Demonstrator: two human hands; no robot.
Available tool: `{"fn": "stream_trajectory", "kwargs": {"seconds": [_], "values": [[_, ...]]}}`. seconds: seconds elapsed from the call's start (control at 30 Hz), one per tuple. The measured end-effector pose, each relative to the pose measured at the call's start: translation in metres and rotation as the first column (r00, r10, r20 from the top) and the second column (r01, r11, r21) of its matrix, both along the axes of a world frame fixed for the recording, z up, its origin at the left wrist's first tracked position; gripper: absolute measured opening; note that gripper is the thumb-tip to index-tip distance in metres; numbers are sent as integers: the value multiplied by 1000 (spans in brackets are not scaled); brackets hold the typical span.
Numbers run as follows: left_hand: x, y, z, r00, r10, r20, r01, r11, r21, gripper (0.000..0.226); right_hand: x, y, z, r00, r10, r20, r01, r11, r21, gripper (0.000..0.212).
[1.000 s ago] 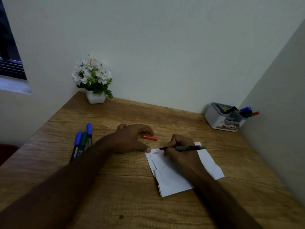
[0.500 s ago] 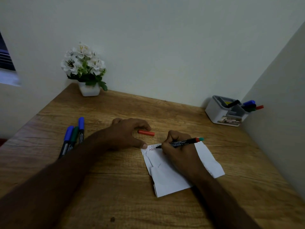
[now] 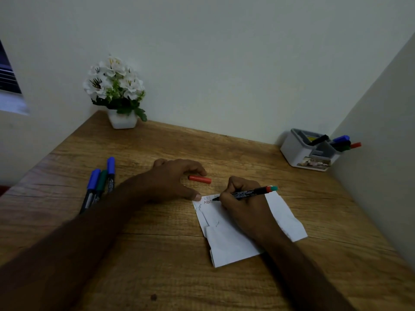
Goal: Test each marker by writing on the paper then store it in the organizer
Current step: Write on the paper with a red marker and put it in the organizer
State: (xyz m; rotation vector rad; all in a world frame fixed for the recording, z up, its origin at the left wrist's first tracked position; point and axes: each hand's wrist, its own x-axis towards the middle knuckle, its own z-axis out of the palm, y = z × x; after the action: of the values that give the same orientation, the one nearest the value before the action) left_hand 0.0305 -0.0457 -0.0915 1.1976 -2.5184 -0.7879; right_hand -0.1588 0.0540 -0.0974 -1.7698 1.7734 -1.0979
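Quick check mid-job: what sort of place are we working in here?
Probably a small home or office desk nook: a wooden desk set into a wall corner, a potted flower plant at the back, and a desk organizer holding markers.

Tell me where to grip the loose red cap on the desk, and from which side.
Pinch the red cap across its middle, from above. It lies flat on its side, long axis left to right, on the desk; the left hand rests just beside it, thumb near the paper.
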Motion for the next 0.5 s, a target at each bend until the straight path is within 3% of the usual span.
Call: {"fn": "stream_trajectory", "kwargs": {"seconds": [0.5], "values": [[0, 2, 2, 1000, -2, -21, 2, 1000, 11, 60, 0, 1, 2, 1000, 11, -1, -11, 1000, -28, 34]]}}
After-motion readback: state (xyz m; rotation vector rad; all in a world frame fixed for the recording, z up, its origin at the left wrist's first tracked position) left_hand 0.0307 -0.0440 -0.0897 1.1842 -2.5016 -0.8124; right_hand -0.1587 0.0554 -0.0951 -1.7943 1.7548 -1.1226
